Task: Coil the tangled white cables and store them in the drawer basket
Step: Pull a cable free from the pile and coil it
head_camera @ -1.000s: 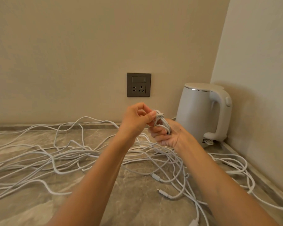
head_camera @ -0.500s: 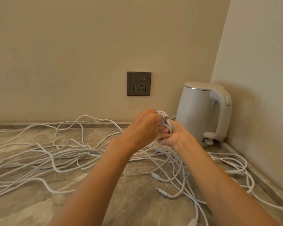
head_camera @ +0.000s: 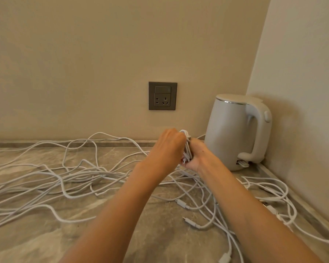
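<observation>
Fingers of left hand [head_camera: 167, 149] and right hand [head_camera: 199, 157] curl round one small cable coil [head_camera: 187, 149] — tangled white cables [head_camera: 65, 179] sprawl over the worktop [head_camera: 160, 236].

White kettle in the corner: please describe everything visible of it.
The matte white, plastic-looking electric kettle stands upright on the grey marbled counter, in the corner of two beige walls. Its lid is shut above a thin shiny ring. Its loop handle, with an oval button, faces right; a tab protrudes at its base.
</observation>
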